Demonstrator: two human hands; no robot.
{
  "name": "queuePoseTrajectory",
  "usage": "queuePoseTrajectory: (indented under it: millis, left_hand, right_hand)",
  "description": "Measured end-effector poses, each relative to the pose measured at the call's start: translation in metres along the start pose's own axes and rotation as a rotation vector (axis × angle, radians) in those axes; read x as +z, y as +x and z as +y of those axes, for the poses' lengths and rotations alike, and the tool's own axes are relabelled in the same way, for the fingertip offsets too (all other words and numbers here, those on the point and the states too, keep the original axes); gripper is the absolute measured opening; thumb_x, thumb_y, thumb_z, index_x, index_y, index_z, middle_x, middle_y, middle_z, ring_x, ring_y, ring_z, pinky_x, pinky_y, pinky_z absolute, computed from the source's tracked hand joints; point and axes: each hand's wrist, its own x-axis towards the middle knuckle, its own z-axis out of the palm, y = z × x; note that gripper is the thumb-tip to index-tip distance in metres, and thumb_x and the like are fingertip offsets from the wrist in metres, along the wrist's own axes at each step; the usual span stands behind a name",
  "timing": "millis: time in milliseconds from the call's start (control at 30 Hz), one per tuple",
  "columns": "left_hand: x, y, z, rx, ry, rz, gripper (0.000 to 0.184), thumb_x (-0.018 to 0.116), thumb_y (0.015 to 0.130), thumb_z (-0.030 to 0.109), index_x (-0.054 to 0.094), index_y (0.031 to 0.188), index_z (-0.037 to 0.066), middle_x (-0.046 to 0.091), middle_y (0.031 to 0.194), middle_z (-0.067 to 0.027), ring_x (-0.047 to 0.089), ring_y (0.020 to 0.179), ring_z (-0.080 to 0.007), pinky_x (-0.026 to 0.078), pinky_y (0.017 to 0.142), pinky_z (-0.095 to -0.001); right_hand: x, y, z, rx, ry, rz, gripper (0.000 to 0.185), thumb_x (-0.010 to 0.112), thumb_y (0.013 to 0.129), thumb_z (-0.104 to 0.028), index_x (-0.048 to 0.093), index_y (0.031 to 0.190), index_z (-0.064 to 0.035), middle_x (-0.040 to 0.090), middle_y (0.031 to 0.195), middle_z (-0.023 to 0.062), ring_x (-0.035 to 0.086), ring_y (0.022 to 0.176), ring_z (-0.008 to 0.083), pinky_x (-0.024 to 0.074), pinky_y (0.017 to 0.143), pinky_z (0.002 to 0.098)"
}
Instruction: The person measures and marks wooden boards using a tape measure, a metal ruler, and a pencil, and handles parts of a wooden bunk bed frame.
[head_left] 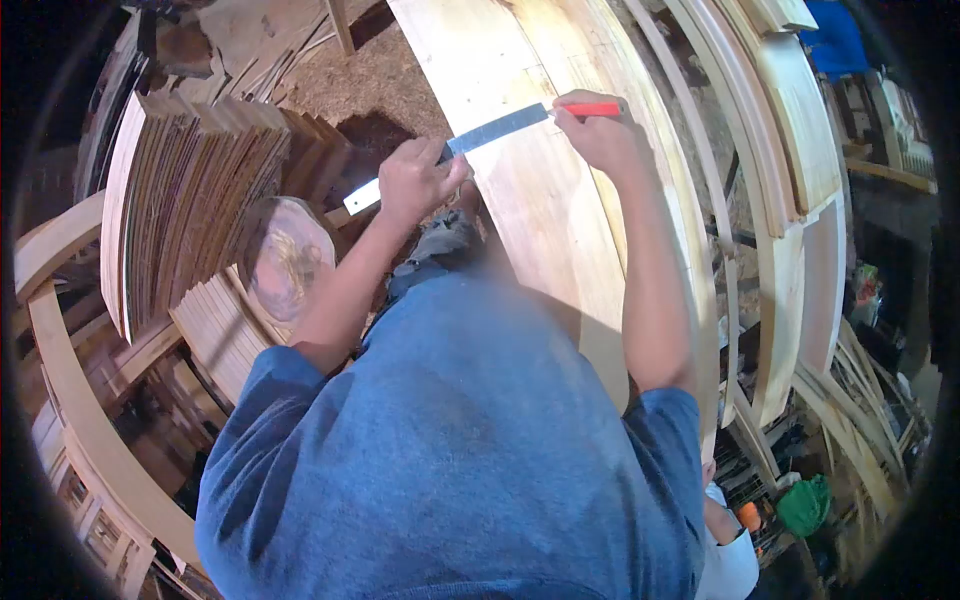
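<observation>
At the left, a tall stack of boards (190, 200) stood above a lower stack of slats (222, 335), and a rounded piece of wood (288, 250) sat just beside them. Next came the left hand (415, 185), its fingers and thumb closed on the ruler (500, 129) near the left edge of the wide board (535, 215). The ruler's bright left end stuck out past that edge; its bluish length ran rightward and a little away from the body, crossing the board, whose long axis ran away from the person. The left hand hid part of the ruler. At the ruler's other end was the right hand (603, 140), nearer that tip, curled tightly around 1 red pen (597, 109) that pointed left. Whether the pen touched the board could not be told. The right forearm covered some of the wood below. Farther right, long planks (795, 130) lay beyond the work, with a blue cloth (838, 40) near their far end and a green bag (804, 505) low down.
</observation>
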Motion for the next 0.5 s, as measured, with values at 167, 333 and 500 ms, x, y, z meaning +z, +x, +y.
queuePoseTrajectory:
  millis: [167, 333, 500]
  left_hand:
    - [-0.010, -0.018, 0.029, 0.001, -0.065, 0.020, 0.026, 0.076, 0.078, 0.027, 0.068, 0.088, 0.004, 0.058, 0.068, -0.0107, 0.061, 0.064, -0.0295, 0.052, 0.058, -0.0420]
    - [-0.002, -0.035, 0.028, -0.053, -0.025, -0.058, 0.027, 0.075, 0.077, 0.027, 0.069, 0.088, 0.003, 0.059, 0.069, -0.0107, 0.061, 0.064, -0.0302, 0.051, 0.059, -0.0419]
    - [-0.007, -0.022, 0.018, -0.066, -0.145, -0.114, 0.030, 0.075, 0.077, 0.031, 0.071, 0.087, 0.003, 0.064, 0.073, -0.0142, 0.064, 0.067, -0.0326, 0.051, 0.059, -0.0434]
  right_hand:
    - [-0.002, -0.033, 0.007, -0.008, 0.018, 0.016, 0.015, 0.066, 0.088, -0.019, 0.074, 0.093, -0.0073, 0.073, 0.086, 0.0141, 0.072, 0.078, 0.0294, 0.0567, 0.072, 0.0361]
    - [0.010, -0.050, 0.020, 0.013, 0.127, 0.065, 0.014, 0.067, 0.088, -0.015, 0.075, 0.096, -0.0075, 0.073, 0.088, 0.0150, 0.072, 0.079, 0.0288, 0.0572, 0.072, 0.0356]
    - [0.008, -0.079, 0.053, -0.174, 0.131, 0.566, 0.014, 0.065, 0.092, -0.016, 0.071, 0.102, -0.0078, 0.071, 0.087, 0.0181, 0.070, 0.079, 0.0316, 0.0557, 0.072, 0.0389]
